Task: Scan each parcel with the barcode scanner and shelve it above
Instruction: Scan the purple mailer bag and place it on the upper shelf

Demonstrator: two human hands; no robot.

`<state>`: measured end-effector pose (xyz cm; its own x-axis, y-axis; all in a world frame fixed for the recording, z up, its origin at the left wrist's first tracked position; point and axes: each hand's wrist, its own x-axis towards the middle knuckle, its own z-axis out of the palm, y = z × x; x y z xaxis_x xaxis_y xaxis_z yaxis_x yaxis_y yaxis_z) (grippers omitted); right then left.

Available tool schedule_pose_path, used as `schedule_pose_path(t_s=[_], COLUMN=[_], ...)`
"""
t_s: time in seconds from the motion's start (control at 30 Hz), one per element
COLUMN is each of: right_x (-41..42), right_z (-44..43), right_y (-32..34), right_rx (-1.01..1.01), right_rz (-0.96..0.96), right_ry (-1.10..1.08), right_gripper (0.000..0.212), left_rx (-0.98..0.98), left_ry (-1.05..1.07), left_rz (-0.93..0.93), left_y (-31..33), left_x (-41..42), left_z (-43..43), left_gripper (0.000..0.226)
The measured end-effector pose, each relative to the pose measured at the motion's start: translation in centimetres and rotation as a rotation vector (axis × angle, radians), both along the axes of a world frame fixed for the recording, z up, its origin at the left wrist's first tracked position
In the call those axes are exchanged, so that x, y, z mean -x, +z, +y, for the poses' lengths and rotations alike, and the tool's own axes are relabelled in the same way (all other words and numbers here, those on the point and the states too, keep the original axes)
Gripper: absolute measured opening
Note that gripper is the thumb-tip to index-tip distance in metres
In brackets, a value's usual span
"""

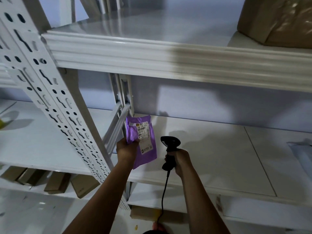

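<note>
My left hand [127, 149] grips a small purple mailer parcel [146, 154] by its left edge and holds it upright over the middle shelf [219, 157], white label facing me. My right hand [181, 161] is closed around the handle of a black barcode scanner [170, 146]. The scanner's head sits just right of the parcel, level with the label, and its cable hangs down toward the floor. The upper shelf [168, 31] runs across the top of the view, above both hands.
A brown wrapped parcel [278, 21] lies on the upper shelf at the far right. A perforated white upright [55, 102] stands left of my hands. Several cardboard boxes [57, 183] lie on the lower shelf. A pale parcel [302, 152] rests at the middle shelf's right edge.
</note>
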<state>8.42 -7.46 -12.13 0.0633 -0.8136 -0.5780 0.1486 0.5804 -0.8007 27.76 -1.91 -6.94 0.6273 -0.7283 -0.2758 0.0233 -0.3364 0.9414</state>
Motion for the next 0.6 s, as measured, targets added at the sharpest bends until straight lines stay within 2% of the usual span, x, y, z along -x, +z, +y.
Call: schedule_pose_path(t_s=[0.13, 0.3, 0.5, 0.6], right_x=[-0.5, -1.3, -1.6, -1.7], right_z=[-0.6, -1.0, -1.0, -1.0], right_y=[-2.6, -4.8, -5.5, -5.4], right_rx=[-0.019, 0.005, 0.063, 0.116], right_rz=[0.048, 0.151, 0.169, 0.258], right_ry=[-0.093, -0.146, -0.151, -0.126], right_gripper=[0.022, 0.035, 0.034, 0.025], left_rx=[-0.039, -0.058, -0.089, -0.102], left_ry=[-0.013, -0.017, -0.060, -0.064], left_rz=[0.014, 0.024, 0.022, 0.050], left_y=[-0.4, -0.9, -1.1, -1.3], left_x=[-0.2, -0.4, -0.6, -0.6], left_z=[-0.7, -1.3, -1.4, -1.5], left_gripper=[0.019, 0.019, 0.005, 0.013])
